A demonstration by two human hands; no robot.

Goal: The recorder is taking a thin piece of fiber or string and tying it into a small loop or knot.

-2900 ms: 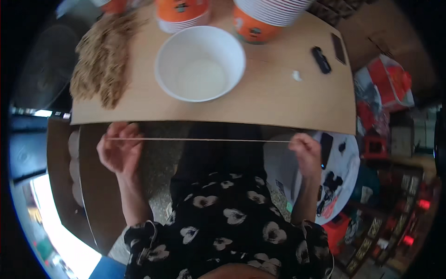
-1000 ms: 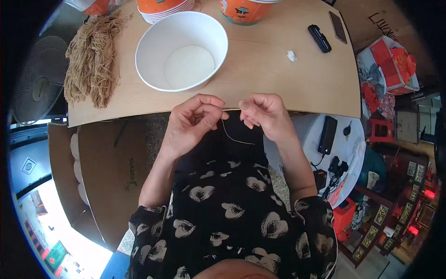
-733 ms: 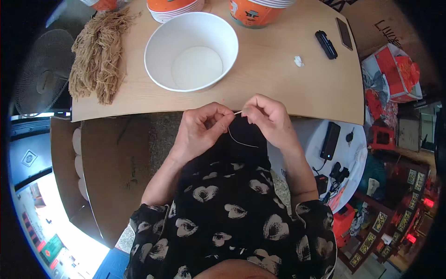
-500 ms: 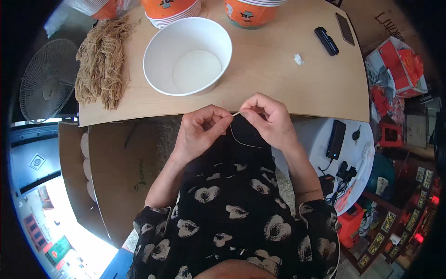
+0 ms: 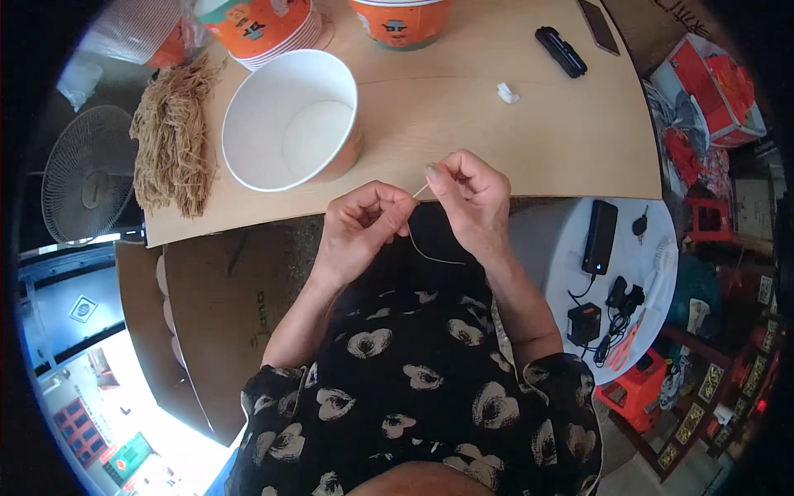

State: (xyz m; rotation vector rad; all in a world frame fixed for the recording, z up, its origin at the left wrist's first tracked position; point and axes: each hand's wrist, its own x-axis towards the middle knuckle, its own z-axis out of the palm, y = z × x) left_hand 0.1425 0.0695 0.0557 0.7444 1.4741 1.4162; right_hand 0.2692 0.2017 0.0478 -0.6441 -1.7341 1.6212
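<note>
Pale string (image 5: 421, 190) sits near frame centre, its short span overlapping the near edge of the table (image 5: 480, 124). I see the left hand (image 5: 360, 231) with thumb and forefinger pinched on it; the right hand (image 5: 475, 202) pinches its upper end the same way. The hands are near each other but not touching. Handling, my judgement: very light, limp, soft, little grip surface, so apt to slip or twist; best hold is a fingertip pinch close to either end of the span. Long axis of the span: straight, slanting from lower left to upper right. Below the left fingers a loose tail curves downward, then points toward frame right. Also noted: tan hank (image 5: 174, 145), upper left; white tub (image 5: 263, 124) beside it.
</note>
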